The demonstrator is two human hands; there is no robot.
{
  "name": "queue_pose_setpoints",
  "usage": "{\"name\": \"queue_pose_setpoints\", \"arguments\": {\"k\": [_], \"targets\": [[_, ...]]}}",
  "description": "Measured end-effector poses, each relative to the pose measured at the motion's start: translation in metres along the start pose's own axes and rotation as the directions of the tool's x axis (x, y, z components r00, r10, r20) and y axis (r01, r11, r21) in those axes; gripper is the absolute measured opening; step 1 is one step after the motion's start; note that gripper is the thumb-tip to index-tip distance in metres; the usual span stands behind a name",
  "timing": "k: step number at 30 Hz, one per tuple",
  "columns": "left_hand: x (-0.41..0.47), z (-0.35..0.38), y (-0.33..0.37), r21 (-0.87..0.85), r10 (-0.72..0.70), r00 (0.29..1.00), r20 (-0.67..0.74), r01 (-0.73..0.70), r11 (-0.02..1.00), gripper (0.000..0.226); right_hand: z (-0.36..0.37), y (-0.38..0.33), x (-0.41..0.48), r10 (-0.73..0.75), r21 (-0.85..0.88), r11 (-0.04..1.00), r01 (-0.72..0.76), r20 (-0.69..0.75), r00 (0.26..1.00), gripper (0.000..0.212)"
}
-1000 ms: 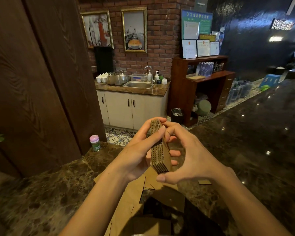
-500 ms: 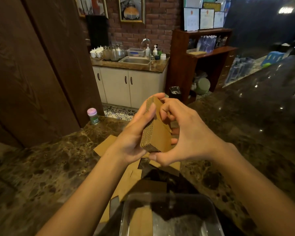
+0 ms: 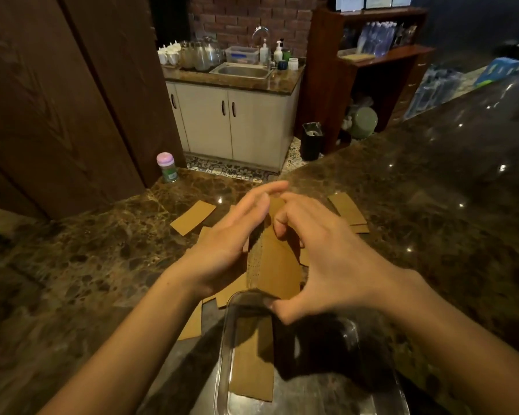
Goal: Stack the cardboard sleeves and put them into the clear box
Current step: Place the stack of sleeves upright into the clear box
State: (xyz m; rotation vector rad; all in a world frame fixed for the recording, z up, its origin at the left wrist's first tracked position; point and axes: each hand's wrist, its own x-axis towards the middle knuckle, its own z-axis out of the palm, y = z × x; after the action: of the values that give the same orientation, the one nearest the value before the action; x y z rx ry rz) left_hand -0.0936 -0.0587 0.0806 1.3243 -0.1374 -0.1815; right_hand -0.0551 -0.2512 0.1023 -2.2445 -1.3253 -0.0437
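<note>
so both hands are on the stack of cardboard sleeves (image 3: 279, 265) here. my right hand (image 3: 327, 259) is grasping it: the fingers curl over the far end and the thumb hooks round the near end, so the stack is pinched lengthwise. my left hand (image 3: 231, 244) isn't gripping anything. its fingers are pretty much straight and the palm side lies flat against the left face of the stack, where you can see the corrugated edges.

the stack sits up off the worktop (image 3: 72, 280), tilted, with its near end right over the far rim of the clear box (image 3: 222, 354). can't tell if it's touching the rim or just above it, my thumb is in the way.

inside the box a single sleeve (image 3: 252, 363) lies flat along the left side. my hands throw a big shadow over the right half, so i can't make out much there.

more loose sleeves (image 3: 192, 217) lie scattered on the dark marble worktop under and around my hands, some off to the left, some to the right past my right hand, a couple near the left side of the box.

further back on the worktop, by the wood panel, stands a little pink-capped bottle (image 3: 166, 167). across the floor are a steel sink (image 3: 241, 70) over white cabinets and a black bin (image 3: 311, 140).
</note>
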Motion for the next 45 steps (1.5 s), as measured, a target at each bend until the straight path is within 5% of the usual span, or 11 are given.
{"name": "queue_pose_setpoints", "arguments": {"k": [3,9,13,17,25,29,36,45], "targets": [[-0.013,0.001,-0.01,0.174,-0.061,0.992,-0.106,0.079,0.982,0.049,0.021,-0.004,-0.012,-0.002,-0.024,1.0,0.003,0.041,0.999,0.08],[-0.029,-0.016,-0.027,0.523,0.03,0.974,-0.223,0.093,0.847,0.04,0.06,-0.004,-0.041,0.043,-0.06,0.998,-0.029,0.26,0.965,0.08],[-0.035,-0.031,-0.046,0.777,-0.038,0.978,-0.204,0.185,0.602,0.036,0.089,0.0,-0.054,0.047,-0.075,0.997,-0.019,0.392,0.919,0.085],[-0.032,-0.03,-0.062,0.888,-0.173,0.97,-0.17,0.227,0.4,0.04,0.105,-0.004,-0.054,0.052,-0.132,0.991,-0.005,0.359,0.932,0.087],[-0.036,-0.037,-0.059,0.885,-0.264,0.958,-0.112,0.217,0.412,0.029,0.122,-0.003,-0.074,0.028,-0.123,0.992,-0.005,0.186,0.982,0.076],[-0.037,-0.039,-0.059,0.877,-0.277,0.956,-0.097,0.214,0.43,0.03,0.137,0.005,-0.081,0.04,-0.039,0.999,-0.031,0.262,0.964,0.078],[-0.034,-0.042,-0.062,0.862,-0.261,0.958,-0.119,0.23,0.452,0.027,0.156,0.002,-0.066,0.131,-0.155,0.986,-0.068,0.443,0.887,0.092],[-0.034,-0.043,-0.066,0.864,-0.244,0.961,-0.127,0.228,0.45,0.026,0.157,-0.003,-0.066,0.136,-0.232,0.972,-0.034,0.441,0.887,0.1]]}}
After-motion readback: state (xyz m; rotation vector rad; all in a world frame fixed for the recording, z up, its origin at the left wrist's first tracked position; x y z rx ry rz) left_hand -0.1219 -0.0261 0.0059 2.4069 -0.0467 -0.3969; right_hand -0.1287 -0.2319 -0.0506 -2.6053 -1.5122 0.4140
